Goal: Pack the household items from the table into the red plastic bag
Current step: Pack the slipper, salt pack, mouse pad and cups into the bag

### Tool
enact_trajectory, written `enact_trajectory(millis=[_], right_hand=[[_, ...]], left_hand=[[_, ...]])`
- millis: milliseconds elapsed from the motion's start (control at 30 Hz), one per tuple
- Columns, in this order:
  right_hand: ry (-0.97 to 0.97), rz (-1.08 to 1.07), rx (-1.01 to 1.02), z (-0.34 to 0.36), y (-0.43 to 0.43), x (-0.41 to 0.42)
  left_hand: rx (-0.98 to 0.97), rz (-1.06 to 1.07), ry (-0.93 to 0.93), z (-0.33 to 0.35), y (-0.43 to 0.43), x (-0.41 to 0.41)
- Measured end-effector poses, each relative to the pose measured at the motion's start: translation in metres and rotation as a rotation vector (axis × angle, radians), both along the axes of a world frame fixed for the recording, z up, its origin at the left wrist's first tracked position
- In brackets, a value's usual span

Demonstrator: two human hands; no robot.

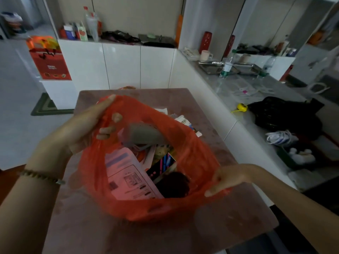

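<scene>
Red plastic bag held open above counter. Left hand clamped on far rim, right hand on near rim. White printed packet inside.

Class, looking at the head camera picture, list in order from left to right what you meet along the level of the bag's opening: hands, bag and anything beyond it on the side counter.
left hand → red plastic bag → right hand → white shoe on the side counter
</scene>
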State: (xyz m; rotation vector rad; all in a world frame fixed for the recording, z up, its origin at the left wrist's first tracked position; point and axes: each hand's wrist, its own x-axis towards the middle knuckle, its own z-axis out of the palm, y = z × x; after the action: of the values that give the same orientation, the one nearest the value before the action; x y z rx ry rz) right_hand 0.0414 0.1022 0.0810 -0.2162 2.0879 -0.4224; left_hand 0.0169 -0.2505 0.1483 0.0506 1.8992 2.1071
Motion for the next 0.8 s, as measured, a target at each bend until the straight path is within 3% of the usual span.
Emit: enact_trajectory(millis=[133, 200, 267, 333, 467, 600, 667, 800], right_hand=[[0.123, -0.595, -0.801, 0.006, 0.021, 0.001], [0.121, -0.688, -1.106, 0.023, 0.027, 0.0], [0.145, -0.694, -1.219, 0.039, 0.029, -0.002], [0.174, -0.645, -1.205, 0.053, 0.03, -0.005], [0.289, -0.542, -1.055, 0.069, 0.033, -0.033], [0.414, -0.703, -1.043, 0.075, 0.048, -0.094], [0.395, -0.765, -1.076, 0.069, 0.049, -0.128], [0.317, -0.86, -0.901, 0.02, 0.042, -0.192]], left_hand=[[-0.072, -0.079, -0.006, -0.007, 0.013, -0.008], [-0.121, -0.087, 0.004, -0.01, 0.017, -0.015], [-0.152, -0.119, 0.013, -0.009, 0.024, -0.022], [-0.259, -0.124, 0.02, -0.005, 0.029, -0.028], [-0.771, -0.157, 0.126, 0.013, 0.023, -0.046], [-0.989, -0.004, 0.103, 0.05, 0.015, -0.082], [-1.15, 0.116, 0.247, 0.061, 0.018, -0.108], [-1.072, 0.127, 0.424, 0.04, 0.033, -0.173]])
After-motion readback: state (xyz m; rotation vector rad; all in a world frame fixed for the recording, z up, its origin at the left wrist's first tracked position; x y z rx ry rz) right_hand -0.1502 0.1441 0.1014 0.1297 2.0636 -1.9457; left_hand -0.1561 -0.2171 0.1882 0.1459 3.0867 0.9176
